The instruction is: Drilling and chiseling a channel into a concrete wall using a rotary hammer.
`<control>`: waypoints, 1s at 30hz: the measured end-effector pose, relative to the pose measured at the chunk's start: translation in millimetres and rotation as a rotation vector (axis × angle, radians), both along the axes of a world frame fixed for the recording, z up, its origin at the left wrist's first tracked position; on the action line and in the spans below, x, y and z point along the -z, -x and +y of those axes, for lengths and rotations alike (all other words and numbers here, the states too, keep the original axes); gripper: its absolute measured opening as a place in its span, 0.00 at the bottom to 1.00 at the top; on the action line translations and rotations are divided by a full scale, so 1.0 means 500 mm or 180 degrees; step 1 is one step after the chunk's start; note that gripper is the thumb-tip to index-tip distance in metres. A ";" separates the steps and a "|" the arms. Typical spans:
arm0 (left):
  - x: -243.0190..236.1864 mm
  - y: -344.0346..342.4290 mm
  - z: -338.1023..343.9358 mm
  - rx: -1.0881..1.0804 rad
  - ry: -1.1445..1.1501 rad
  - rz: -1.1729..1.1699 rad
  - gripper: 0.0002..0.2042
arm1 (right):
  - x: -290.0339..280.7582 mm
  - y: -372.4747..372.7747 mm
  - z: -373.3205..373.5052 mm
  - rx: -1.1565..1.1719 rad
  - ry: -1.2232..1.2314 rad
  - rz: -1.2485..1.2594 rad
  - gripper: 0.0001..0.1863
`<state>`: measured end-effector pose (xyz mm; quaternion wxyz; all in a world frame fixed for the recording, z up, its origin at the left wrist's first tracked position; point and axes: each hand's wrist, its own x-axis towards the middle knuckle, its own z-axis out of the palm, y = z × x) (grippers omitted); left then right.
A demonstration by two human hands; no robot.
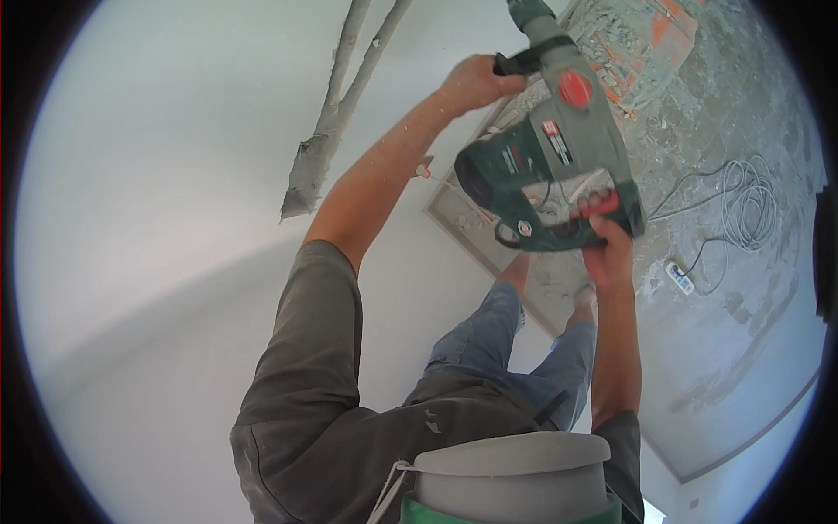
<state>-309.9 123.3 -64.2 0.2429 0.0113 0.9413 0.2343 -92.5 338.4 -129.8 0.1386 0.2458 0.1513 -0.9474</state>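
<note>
A dark green and grey rotary hammer drill [572,144] is held up in front of me with both hands. Around its black side handle near the chuck, my left hand [476,86] is closed. My right hand [608,249] grips the rear handle, its fingers at the red trigger. A round red knob [575,88] sits on the drill's side. The chuck points toward the top of the view, and its tip is cut off by the picture's edge. To the left, grooves [336,100] are cut into the white wall [175,157], ending in a wider chiselled patch [307,175].
Rubble and orange brick pieces [642,44] lie on the dusty floor at upper right. A coiled grey cable [749,205] and a white power strip [678,277] rest on the floor to the right. Exposed wires [425,168] stick out of the wall near my left forearm.
</note>
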 end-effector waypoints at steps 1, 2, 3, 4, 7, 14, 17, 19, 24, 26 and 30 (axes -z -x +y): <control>0.003 0.011 -0.008 -0.0114 0.0130 -0.0088 0.23 | 0.003 0.007 -0.004 -0.0040 0.0128 0.0009 0.23; 0.013 0.004 -0.023 -0.0128 0.0155 -0.0098 0.23 | 0.001 0.002 -0.010 -0.0053 0.0153 -0.0001 0.23; 0.030 -0.013 -0.043 -0.0101 0.0034 0.0014 0.22 | 0.002 -0.007 -0.016 -0.0171 0.0022 0.0033 0.23; 0.048 -0.025 -0.063 -0.0064 -0.0081 0.0122 0.21 | 0.004 -0.017 -0.026 -0.0279 -0.0102 0.0064 0.23; 0.066 -0.134 -0.091 -0.0294 -0.0428 -0.0165 0.16 | 0.029 -0.102 -0.033 -0.0506 -0.0294 0.0002 0.21; 0.015 -0.373 -0.153 -0.1432 -0.0839 -0.0796 0.15 | 0.019 -0.236 -0.022 -0.1376 -0.0672 0.0186 0.17; 0.015 -0.460 -0.176 -0.2225 -0.1005 -0.1083 0.12 | 0.032 -0.261 -0.009 -0.1636 -0.0470 0.0015 0.17; 0.012 -0.500 -0.185 -0.2409 -0.1040 -0.1129 0.11 | 0.018 -0.265 0.003 -0.1733 -0.0473 0.0109 0.17; -0.016 -0.483 -0.163 -0.2392 -0.0972 -0.1238 0.11 | -0.007 -0.298 -0.005 -0.1709 -0.0512 0.0045 0.19; -0.037 -0.424 -0.125 -0.1809 -0.0527 -0.1229 0.13 | -0.013 -0.307 -0.015 -0.1212 -0.0141 -0.0061 0.21; -0.007 -0.369 -0.112 -0.1499 -0.0482 -0.0768 0.15 | -0.011 -0.272 -0.024 -0.0819 0.0115 -0.0190 0.22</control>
